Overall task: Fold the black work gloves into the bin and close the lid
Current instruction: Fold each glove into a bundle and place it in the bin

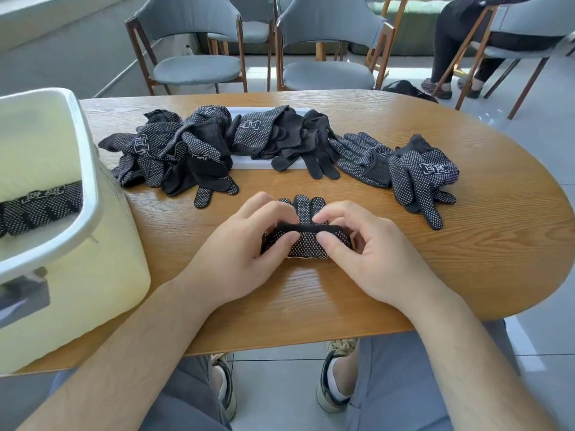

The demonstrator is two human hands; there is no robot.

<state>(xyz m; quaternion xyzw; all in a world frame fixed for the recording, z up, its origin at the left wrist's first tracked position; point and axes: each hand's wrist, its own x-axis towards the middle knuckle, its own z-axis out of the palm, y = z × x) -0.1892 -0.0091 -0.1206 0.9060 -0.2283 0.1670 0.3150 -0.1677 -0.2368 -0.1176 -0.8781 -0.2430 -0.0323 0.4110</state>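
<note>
Black dotted work gloves point(186, 147) sprawl in a heap across the far half of the oval wooden table point(482, 275). At its left edge stands the open pale-yellow plastic bin point(93, 275), with folded gloves point(40, 209) inside. Nearer the front edge, on bare wood, the left hand point(245, 253) and right hand point(367, 256) both pinch a half-folded glove point(306, 242) with curled fingers.

Folded glove point(306, 242): black, white-dotted, doubled over, frame centre.
Glove pile point(186, 147): loose, upper centre.
Bin point(93, 290): cream, open, left edge.
</note>
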